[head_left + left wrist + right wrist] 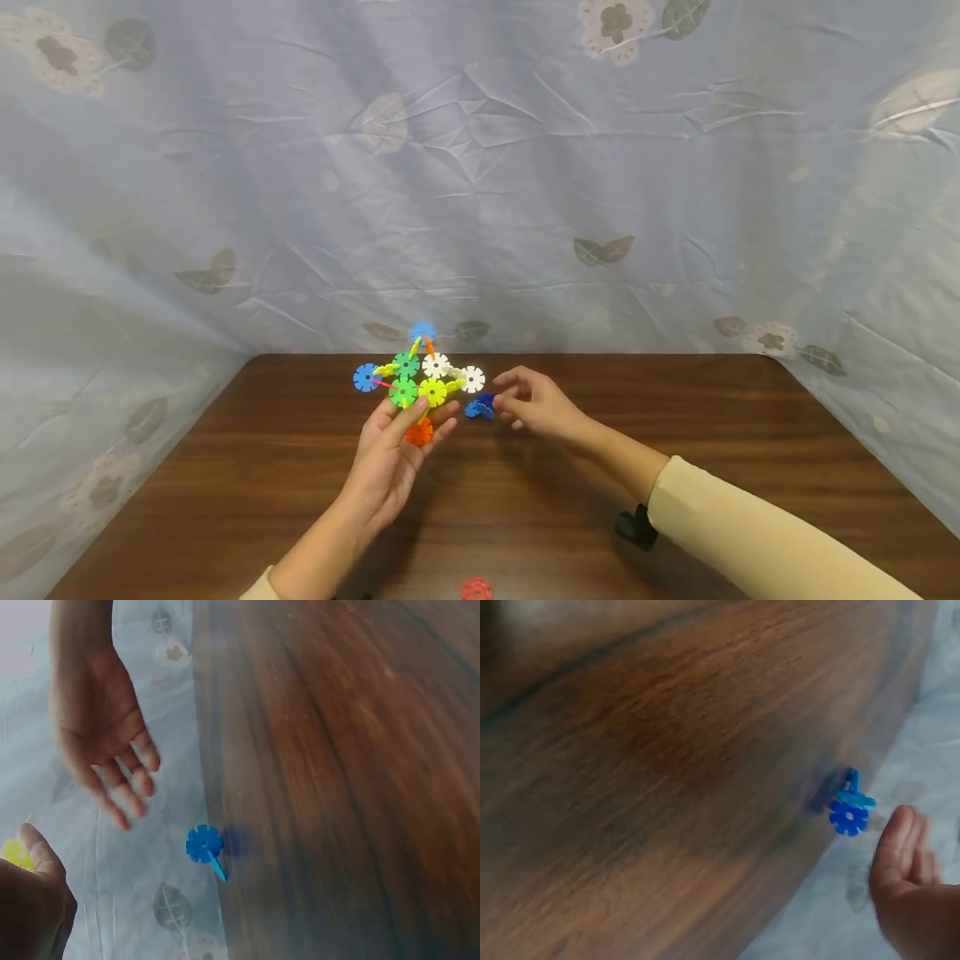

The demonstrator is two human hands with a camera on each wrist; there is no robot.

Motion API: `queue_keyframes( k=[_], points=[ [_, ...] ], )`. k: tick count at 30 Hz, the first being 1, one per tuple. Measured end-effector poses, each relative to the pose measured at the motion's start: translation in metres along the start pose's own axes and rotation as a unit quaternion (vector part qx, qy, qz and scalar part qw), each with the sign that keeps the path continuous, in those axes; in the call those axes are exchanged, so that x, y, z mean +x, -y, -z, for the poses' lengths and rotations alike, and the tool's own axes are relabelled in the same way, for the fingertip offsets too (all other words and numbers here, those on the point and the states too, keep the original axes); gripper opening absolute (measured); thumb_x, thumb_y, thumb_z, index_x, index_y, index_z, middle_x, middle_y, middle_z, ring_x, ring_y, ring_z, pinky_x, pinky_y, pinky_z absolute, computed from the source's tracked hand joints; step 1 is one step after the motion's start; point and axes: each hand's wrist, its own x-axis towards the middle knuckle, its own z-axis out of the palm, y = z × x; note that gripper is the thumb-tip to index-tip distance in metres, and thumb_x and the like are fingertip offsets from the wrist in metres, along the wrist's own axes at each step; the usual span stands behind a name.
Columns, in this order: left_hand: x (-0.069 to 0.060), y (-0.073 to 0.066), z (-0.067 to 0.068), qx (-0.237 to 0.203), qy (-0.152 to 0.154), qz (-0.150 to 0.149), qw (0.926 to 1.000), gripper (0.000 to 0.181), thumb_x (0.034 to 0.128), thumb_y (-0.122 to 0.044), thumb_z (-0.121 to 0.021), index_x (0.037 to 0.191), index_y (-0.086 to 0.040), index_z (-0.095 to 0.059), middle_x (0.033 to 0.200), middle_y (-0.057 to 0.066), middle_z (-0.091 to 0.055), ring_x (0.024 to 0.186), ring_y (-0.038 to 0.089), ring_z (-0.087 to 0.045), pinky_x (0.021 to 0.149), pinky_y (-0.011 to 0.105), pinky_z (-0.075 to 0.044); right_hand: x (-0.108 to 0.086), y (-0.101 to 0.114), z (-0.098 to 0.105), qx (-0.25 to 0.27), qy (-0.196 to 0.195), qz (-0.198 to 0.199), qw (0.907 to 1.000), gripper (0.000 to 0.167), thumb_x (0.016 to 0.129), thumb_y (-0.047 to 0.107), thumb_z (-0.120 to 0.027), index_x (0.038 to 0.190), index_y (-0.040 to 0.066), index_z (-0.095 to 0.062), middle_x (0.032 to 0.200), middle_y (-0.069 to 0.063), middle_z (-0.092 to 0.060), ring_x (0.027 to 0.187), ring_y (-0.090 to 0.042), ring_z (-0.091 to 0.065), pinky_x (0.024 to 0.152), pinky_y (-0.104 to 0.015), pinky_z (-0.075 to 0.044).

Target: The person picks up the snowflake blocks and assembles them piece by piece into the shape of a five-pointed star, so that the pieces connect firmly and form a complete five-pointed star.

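Note:
My left hand point(390, 462) holds up a structure of joined plastic snowflake discs point(405, 390), thumb on its near side. It has green, white, yellow, blue and orange discs, with more set edge-on between them. In the left wrist view only a bit of a yellow disc point(18, 855) shows beside the left hand point(34, 900). My right hand point(540, 408) is just right of a small cluster of joined blue discs point(480, 407). In the right wrist view a gap separates that blue cluster point(849, 814) from the fingers of the right hand point(911, 881).
A red disc point(477, 589) lies at the near edge of the head view, on the brown wooden table point(247, 500). A black object point(636, 527) shows by the right sleeve. Behind the table hangs a pale patterned cloth point(480, 233), which also runs along both sides.

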Motion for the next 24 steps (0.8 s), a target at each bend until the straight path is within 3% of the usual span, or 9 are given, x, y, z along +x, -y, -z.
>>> queue_keyframes(
  k=[4,7,9,15,19,24],
  points=[
    [-0.002,-0.001,0.006,0.005,-0.003,-0.001,1.0000,0.027,0.1054,-0.007,-0.054,0.132,-0.009,-0.051,0.114,0.001,-0.068,0.111,0.020,-0.075,0.102,0.035,-0.061,0.005,-0.009,-0.013,-0.080,0.024,-0.008,0.9965,0.029,0.100,0.008,-0.064,0.124,-0.008,-0.062,0.108,-0.026,-0.072,0.089,-0.029,-0.070,0.073,-0.033,-0.063],
    [-0.004,-0.002,0.008,0.002,-0.004,-0.001,1.0000,0.031,0.1052,-0.006,-0.053,0.136,-0.009,-0.049,0.114,0.001,-0.068,0.111,0.019,-0.075,0.102,0.035,-0.061,0.005,-0.010,-0.024,-0.152,0.035,-0.003,0.9878,0.025,0.098,0.008,-0.066,0.117,-0.008,-0.066,0.105,-0.021,-0.073,0.091,-0.025,-0.069,0.079,-0.036,-0.062],
    [-0.005,-0.003,0.010,0.001,-0.005,-0.001,1.0000,0.034,0.1051,-0.006,-0.053,0.139,-0.008,-0.048,0.115,0.001,-0.067,0.112,0.019,-0.075,0.102,0.035,-0.061,0.004,-0.009,-0.029,-0.182,0.026,-0.015,0.9828,0.029,0.097,0.010,-0.067,0.119,-0.009,-0.065,0.111,-0.020,-0.073,0.095,-0.025,-0.070,0.086,-0.039,-0.061],
    [-0.005,-0.004,0.012,0.007,0.000,-0.001,1.0000,0.039,0.1044,-0.006,-0.053,0.142,-0.008,-0.045,0.117,0.000,-0.067,0.111,0.019,-0.075,0.101,0.036,-0.061,0.010,-0.012,-0.030,-0.195,-0.008,-0.041,0.9799,0.051,0.097,0.014,-0.069,0.135,-0.015,-0.052,0.128,-0.032,-0.063,0.110,-0.039,-0.067,0.097,-0.048,-0.060],
    [-0.007,-0.002,0.014,0.016,0.003,0.001,0.9999,0.038,0.1035,-0.006,-0.053,0.141,-0.009,-0.046,0.116,0.000,-0.068,0.111,0.019,-0.075,0.100,0.038,-0.062,0.019,-0.020,-0.028,-0.221,-0.023,-0.047,0.9739,0.060,0.095,0.023,-0.075,0.139,-0.011,-0.051,0.129,-0.028,-0.061,0.122,-0.041,-0.055,0.106,-0.055,-0.052],
    [-0.009,0.002,0.015,0.020,0.009,0.005,0.9997,0.040,0.1032,-0.006,-0.054,0.142,-0.009,-0.045,0.120,0.000,-0.067,0.111,0.020,-0.074,0.099,0.038,-0.062,0.031,-0.029,-0.028,-0.260,-0.033,-0.046,0.9639,0.068,0.093,0.034,-0.076,0.141,-0.008,-0.051,0.125,-0.024,-0.058,0.118,-0.039,-0.050,0.102,-0.054,-0.050]
  ],
)
